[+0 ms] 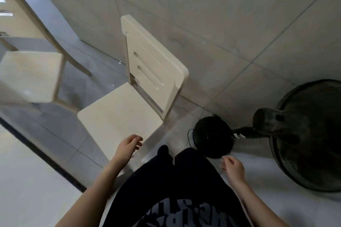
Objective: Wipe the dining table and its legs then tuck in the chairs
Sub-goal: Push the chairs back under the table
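Note:
A cream chair (121,112) stands in front of me, its slotted backrest (153,64) toward the grey wall. My left hand (127,146) hovers at the seat's near corner, fingers loosely curled, holding nothing. My right hand (233,168) hangs empty near my right thigh, fingers loosely curled. A second cream chair (31,75) stands at the left, its seat facing me. The white dining table (27,180) with a dark edge fills the lower left. No cloth is in view.
A black standing fan (310,134) leans at the right, its round base (212,140) on the floor just beyond my right leg. Grey tiled wall runs behind the chairs. My dark trousers fill the bottom centre.

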